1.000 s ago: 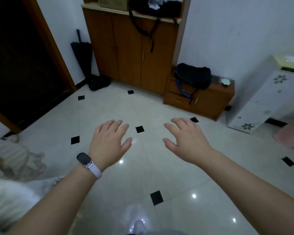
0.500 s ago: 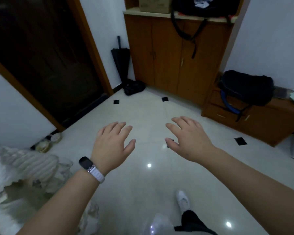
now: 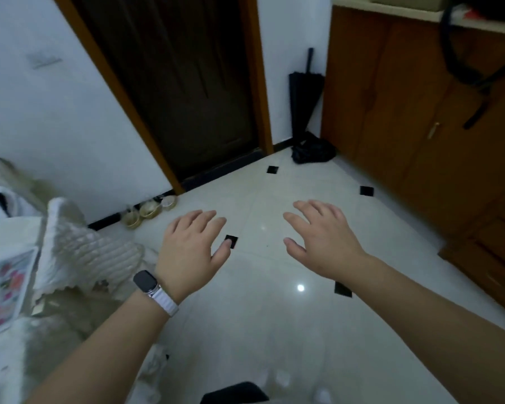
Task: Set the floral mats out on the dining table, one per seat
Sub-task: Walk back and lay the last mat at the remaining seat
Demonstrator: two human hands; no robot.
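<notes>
found left grip [image 3: 190, 246] released, fingers straight and slightly spread, palm down, grasping nothing. found right grip [image 3: 324, 243] likewise released, palm down, grasping nothing. noted both held side by side, apart, above the glossy tiled floor [image 3: 260, 330]. recorded a dark-faced watch [image 3: 146, 282] on a white band at the left wrist. located one floral mat [image 3: 3, 287] at the far left, lying flat on the pale cloth-covered bench [image 3: 9, 231], well apart from either grip and partly cut off at the edge of view. noted a quilted pale cover [image 3: 85, 252] just beside the mat. logged small bowls [image 3: 148, 212] on the floor against the wall, a dark door [image 3: 187, 97] beyond, a folded black umbrella [image 3: 303, 91] upright in the corner, a wooden cabinet [image 3: 405, 112] to the right.
</notes>
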